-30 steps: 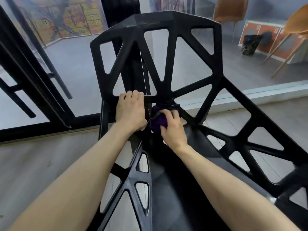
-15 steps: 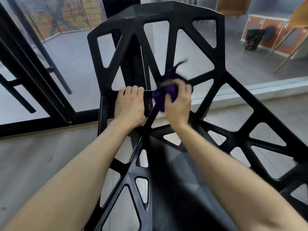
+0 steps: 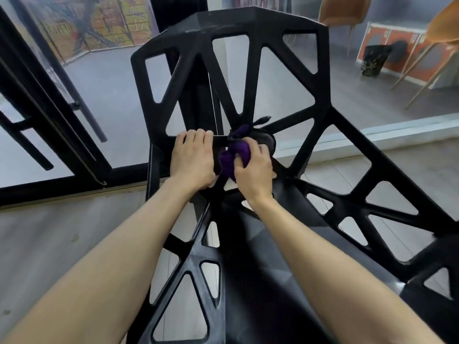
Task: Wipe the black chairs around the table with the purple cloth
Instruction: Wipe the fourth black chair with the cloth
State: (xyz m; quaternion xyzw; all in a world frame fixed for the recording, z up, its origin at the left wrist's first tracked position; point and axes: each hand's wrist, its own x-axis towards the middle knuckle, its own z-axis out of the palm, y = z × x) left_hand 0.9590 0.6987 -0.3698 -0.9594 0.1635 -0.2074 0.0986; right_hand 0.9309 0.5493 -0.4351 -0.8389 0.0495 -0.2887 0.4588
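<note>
Your right hand (image 3: 253, 171) gripped the bunched purple cloth (image 3: 235, 155) against the backrest hub of the black chair (image 3: 248, 28), at 3 o'clock from your left hand (image 3: 192, 158), curled over a crossbar. The cloth's loose tail could have snagged in an opening.

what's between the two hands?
Head view: bunched purple cloth, gripped by the right hand, and a bit of black chair strut by the left hand.

You are standing on a pale wooden floor (image 3: 49, 232) and looking through black-framed glass (image 3: 111, 100) at tan chairs (image 3: 344, 8), an orange cabinet (image 3: 380, 38) and a dark bin (image 3: 373, 60).
</note>
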